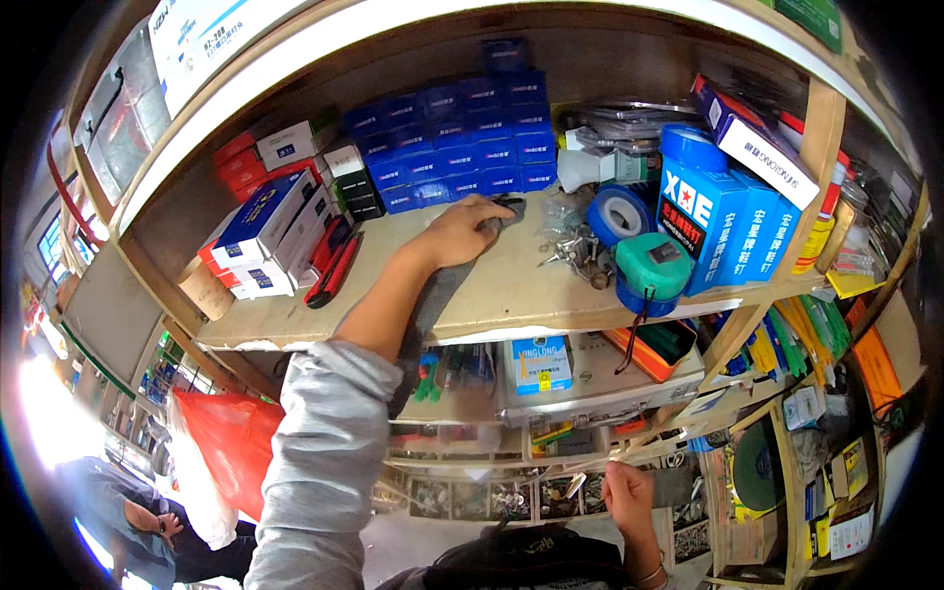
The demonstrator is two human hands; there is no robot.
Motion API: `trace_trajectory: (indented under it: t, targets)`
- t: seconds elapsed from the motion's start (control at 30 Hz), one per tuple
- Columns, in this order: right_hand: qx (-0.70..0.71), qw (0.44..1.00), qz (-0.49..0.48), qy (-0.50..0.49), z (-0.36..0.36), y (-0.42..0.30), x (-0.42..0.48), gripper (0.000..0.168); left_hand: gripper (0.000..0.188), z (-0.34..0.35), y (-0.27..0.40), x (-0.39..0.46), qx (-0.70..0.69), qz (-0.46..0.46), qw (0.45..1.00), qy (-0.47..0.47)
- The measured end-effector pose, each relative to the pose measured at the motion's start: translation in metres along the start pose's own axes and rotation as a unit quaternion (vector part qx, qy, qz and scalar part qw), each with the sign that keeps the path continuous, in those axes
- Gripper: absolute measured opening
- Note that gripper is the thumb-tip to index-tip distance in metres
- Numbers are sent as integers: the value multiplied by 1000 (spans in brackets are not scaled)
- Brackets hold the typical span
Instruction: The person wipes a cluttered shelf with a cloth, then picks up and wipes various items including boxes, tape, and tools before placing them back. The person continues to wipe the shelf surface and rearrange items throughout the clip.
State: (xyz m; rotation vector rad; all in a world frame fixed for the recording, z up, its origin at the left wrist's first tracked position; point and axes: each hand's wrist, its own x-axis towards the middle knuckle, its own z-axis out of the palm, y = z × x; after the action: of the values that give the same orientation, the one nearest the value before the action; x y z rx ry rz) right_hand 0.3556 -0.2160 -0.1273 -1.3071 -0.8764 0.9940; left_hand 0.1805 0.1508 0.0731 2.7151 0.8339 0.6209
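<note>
My left hand [461,232] presses a dark grey cloth [446,284] onto the wooden shelf [509,295], its fingertips near the foot of the stacked small blue boxes [457,140]. The cloth trails under my forearm and over the shelf's front edge. Lower right, my right hand [630,495] is curled into a loose fist in front of the lower shelving, away from the cloth; nothing shows in it. To the right of my left hand lie loose screws and small metal parts [582,254], a roll of blue tape [619,212] and a green tape measure [653,262].
A red utility knife [335,269] lies beside white-and-blue boxes [265,221] on the left. Blue shoe-tack boxes [715,221] stand at right. Below are a metal case [605,376] and parts bins [509,501]. A red plastic bag [228,439] hangs near another person [140,516].
</note>
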Motion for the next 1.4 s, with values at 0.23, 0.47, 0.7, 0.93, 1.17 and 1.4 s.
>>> trace_trajectory:
  t: [0.23, 0.47, 0.7, 0.93, 1.17, 1.4]
  targets:
    - [52, 998, 32, -4, -19, 24, -5, 44, 18, -25, 67, -94, -93, 83, 991, -57]
    - [152, 972, 39, -178, 1, 27, 5, 19, 22, 73, 137, -208, -336, 50, 941, -2]
    - [80, 934, 26, -347, 26, 33, 5, 64, 24, 168, 154, -242, -526, -94, 842, 74]
    - [129, 965, 180, -141, 37, 58, -18, 32, 21, 175, 137, -263, -642, -174, 746, 6]
    - [241, 929, 274, 57, 44, 80, -48, 35, 24, 152, 63, -290, -723, -299, 595, 186]
    - [222, 914, 327, 92, 91, 66, -73, 32, 13, 123, -115, -379, -801, -275, 376, 375]
